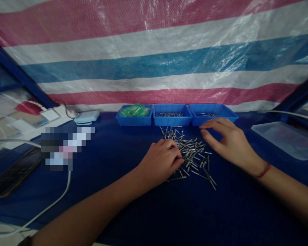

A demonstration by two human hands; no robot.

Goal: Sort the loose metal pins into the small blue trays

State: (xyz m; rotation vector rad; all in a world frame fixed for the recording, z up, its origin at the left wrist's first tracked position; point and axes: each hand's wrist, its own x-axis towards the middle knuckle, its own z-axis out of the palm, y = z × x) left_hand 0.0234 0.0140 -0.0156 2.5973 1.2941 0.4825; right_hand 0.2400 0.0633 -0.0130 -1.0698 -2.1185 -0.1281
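Observation:
A loose pile of thin silver rivets (192, 150) lies on the dark blue table (154, 212). My left hand (163, 159) rests at the left side of the pile, fingers curled down; whatever is between its fingertips is hidden. To the right of the pile and above the table, my right hand (224, 136) has its thumb and fingers apart and holds nothing, near the front of the right blue bin (213, 114). That bin has a few rivets inside. More rivets lie in the middle blue bin (172, 120), and the left blue bin (135, 121) holds green plastic packets (135, 110).
A clear plastic lid (284, 140) lies at the right. On the left are a phone (15, 171), a white cable (59, 200), a power strip (41, 128) and a light blue case (86, 117). A striped sheet (154, 65) hangs behind the bins.

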